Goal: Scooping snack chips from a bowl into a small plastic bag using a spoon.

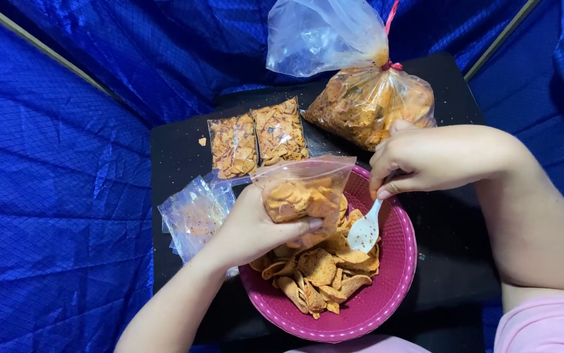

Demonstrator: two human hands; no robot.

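Two hands busy: left hand (250, 225) grips chip bag (303, 193), right hand (426, 157) pinches spoon (365, 229) over bowl (396, 274).

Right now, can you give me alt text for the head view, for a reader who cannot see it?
Over a round magenta plastic bowl of orange chips, the left hand holds a small clear plastic bag partly filled with chips, while the right hand holds a white plastic spoon. Two filled small packets lie on the black tabletop.

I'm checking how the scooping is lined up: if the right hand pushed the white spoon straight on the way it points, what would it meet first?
The right hand holds the white spoon angled down and leftward; straight on, it would likely meet the chips in the pink bowl first, though depth is unclear.
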